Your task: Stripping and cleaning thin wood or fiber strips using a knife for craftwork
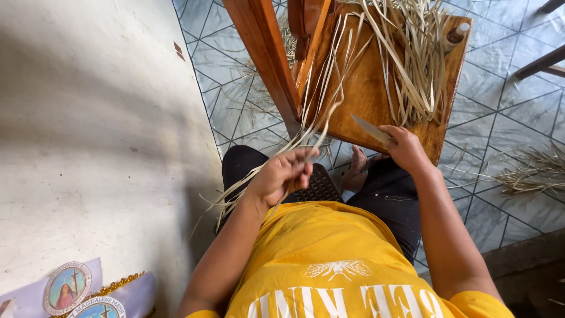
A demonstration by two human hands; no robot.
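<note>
- A pale wall [88,118] is seen at the far left, with a purple banner [76,291] bearing round emblems at its foot.
- The left hand [282,174] is closed around a bundle of pale strips [321,97], pinched between the fingers above the left knee.
- The long axis of the strips is run diagonally: the loose ends are trailed down to the left past the wrist, and the other ends are pointed up to the right, across a wooden stool [365,94].
- A black mesh object [321,185] is laid on the lap, just right of the left hand.
- More strips are heaped on the stool top, hung over its near edge.
- The right hand [406,150] is closed on a knife [371,128], held at the stool's near edge; the blade is pointed up and to the left.
- A small bottle [456,35] is stood at the stool's far right corner.
- Dry scraps [532,171] are scattered on the tiled floor [506,100] at the right.
</note>
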